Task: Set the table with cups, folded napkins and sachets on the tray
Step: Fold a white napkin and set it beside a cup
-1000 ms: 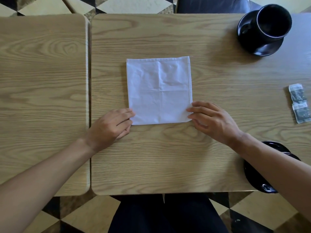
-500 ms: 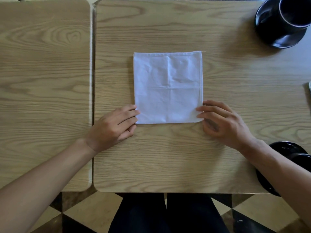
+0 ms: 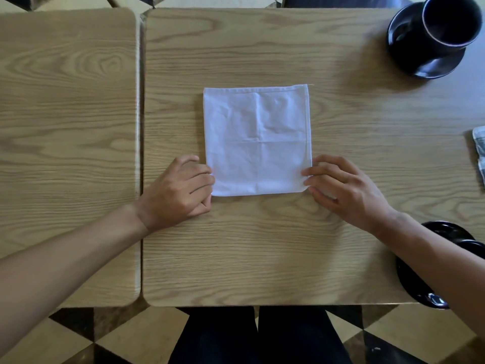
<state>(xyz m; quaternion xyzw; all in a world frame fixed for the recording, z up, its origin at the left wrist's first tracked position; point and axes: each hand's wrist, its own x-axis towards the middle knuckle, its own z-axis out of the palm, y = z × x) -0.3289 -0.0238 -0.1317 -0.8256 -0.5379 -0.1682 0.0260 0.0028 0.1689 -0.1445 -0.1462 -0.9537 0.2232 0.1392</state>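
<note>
Napkin (image 3: 257,140): square, creased white cloth

I see the napkin (image 3: 257,140) mid-table (image 3: 262,245), cup (image 3: 446,22) on its saucer (image 3: 409,59) far right, sachets (image 3: 479,153) at the right edge.

A white napkin (image 3: 257,140), folded square, lies flat at frame center on a wooden table (image 3: 262,245). The left hand (image 3: 178,193) grips its lower left corner; the right hand (image 3: 346,187) pinches its lower right corner. A black cup (image 3: 446,22) stands on a saucer (image 3: 409,56) at upper right.
</note>
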